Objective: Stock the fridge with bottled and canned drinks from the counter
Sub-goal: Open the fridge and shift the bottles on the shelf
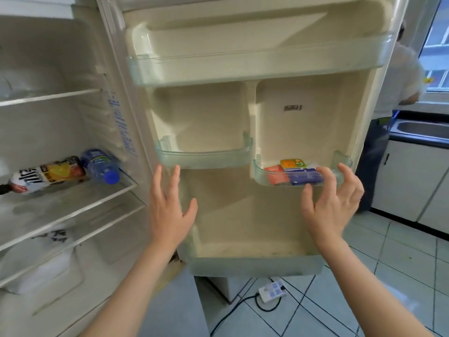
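Presently, the stock and its surroundings:

- Drinks stored: two bottles lie on their sides, touching, on a wire shelf (73, 203) in the fridge compartment: an orange-labelled bottle (46, 175) and a blue-capped water bottle (100, 166).
- Drinks left to store: none in view; the counter they come from is not identifiable here, so the remaining count cannot be told.
- Left hand (167, 210): empty, fingers spread, raised just below the small left door bin (204, 158), which holds nothing.
- Right hand (332, 200): empty, fingers loosely curled, at the front edge of the small right door bin (340, 164); contact cannot be told.
- That bin's contents: flat packets (294, 173), orange, red and blue, not drinks.
- Long top door bin (255, 66): nothing in it.
- Bottom door shelf (255, 263): nothing in it.
- Judgement: stocking looks barely begun, with most space unfilled.
- Beyond the door: a second person (398, 76) at a sink (422, 128), and a power strip (272, 291) on the tiled floor.
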`<state>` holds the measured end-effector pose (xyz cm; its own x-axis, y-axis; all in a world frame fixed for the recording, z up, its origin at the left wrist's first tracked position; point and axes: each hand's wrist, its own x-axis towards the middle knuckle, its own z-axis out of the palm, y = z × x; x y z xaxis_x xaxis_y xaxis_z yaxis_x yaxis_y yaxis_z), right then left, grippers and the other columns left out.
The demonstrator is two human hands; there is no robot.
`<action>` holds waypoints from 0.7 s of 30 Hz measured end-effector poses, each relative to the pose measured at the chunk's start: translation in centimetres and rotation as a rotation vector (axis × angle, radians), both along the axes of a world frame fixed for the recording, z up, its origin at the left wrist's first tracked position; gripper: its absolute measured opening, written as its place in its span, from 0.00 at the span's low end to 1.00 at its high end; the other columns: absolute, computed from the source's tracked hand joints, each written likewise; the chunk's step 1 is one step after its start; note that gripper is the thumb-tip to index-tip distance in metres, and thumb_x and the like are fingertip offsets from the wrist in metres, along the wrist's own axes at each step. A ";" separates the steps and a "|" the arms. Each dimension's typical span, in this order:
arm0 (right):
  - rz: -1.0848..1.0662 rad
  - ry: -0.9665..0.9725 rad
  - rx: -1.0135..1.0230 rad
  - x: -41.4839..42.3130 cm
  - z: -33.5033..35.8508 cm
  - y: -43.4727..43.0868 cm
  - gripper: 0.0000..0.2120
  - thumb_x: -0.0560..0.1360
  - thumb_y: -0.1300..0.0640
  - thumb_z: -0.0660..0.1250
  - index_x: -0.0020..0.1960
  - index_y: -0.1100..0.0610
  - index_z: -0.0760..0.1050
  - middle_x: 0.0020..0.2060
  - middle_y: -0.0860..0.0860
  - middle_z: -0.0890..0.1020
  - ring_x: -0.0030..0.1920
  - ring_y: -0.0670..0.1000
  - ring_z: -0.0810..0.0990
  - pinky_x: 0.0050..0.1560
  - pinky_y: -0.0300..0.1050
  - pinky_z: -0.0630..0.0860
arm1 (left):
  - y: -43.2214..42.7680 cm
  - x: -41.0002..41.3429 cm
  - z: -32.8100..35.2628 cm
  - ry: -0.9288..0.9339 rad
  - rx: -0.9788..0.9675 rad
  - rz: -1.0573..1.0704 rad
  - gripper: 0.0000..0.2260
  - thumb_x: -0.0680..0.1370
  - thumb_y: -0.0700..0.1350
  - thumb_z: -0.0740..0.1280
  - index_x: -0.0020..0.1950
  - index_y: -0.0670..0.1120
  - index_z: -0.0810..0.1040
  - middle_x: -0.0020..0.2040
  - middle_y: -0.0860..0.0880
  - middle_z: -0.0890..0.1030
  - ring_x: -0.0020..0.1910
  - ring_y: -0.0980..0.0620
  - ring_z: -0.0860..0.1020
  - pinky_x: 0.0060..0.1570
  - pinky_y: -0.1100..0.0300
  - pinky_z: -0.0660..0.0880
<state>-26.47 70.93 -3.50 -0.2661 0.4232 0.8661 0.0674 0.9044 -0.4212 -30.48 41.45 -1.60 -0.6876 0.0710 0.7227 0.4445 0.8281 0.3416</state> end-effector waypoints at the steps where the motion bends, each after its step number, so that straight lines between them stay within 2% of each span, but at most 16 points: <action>1: 0.004 -0.022 -0.008 -0.4 0.1 0.2 0.16 0.73 0.52 0.62 0.59 0.55 0.73 0.64 0.58 0.68 0.63 0.59 0.63 0.57 0.54 0.67 | 0.0 -0.1 0.1 0.005 -0.006 -0.002 0.36 0.72 0.44 0.72 0.76 0.47 0.58 0.76 0.38 0.54 0.73 0.37 0.60 0.66 0.48 0.61; 8: 0.037 -0.178 -0.054 -2.8 1.2 1.6 0.19 0.73 0.53 0.62 0.63 0.58 0.71 0.67 0.60 0.69 0.65 0.60 0.64 0.58 0.57 0.68 | 0.1 -0.9 0.2 0.013 -0.028 -0.025 0.37 0.72 0.46 0.72 0.76 0.53 0.57 0.76 0.42 0.54 0.72 0.40 0.61 0.64 0.51 0.61; 14: 0.130 -0.293 -0.136 -4.3 2.0 1.4 0.24 0.74 0.58 0.65 0.69 0.59 0.67 0.73 0.60 0.62 0.70 0.62 0.61 0.64 0.59 0.64 | 0.2 -1.4 0.5 -0.003 -0.025 -0.052 0.33 0.72 0.49 0.70 0.74 0.50 0.61 0.75 0.43 0.57 0.70 0.43 0.65 0.62 0.55 0.63; 17: 0.184 -0.353 -0.208 -4.9 2.7 1.3 0.27 0.75 0.55 0.63 0.72 0.57 0.62 0.75 0.57 0.56 0.73 0.60 0.57 0.67 0.59 0.64 | 0.2 -1.6 0.7 -0.019 -0.009 -0.076 0.31 0.72 0.47 0.70 0.73 0.49 0.63 0.74 0.44 0.58 0.70 0.45 0.65 0.62 0.55 0.65; 21: 0.212 -0.410 -0.295 -5.4 3.6 0.8 0.29 0.75 0.50 0.62 0.73 0.54 0.59 0.76 0.53 0.55 0.73 0.58 0.59 0.62 0.61 0.68 | 0.2 -1.5 1.5 -0.029 0.036 -0.103 0.27 0.73 0.50 0.65 0.71 0.46 0.67 0.74 0.47 0.61 0.70 0.52 0.63 0.62 0.58 0.64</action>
<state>-31.83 71.76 0.08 -0.6628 0.5328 0.5261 0.1085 0.7636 -0.6366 -31.94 41.66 -0.15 -0.6989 0.1170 0.7056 0.5160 0.7656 0.3842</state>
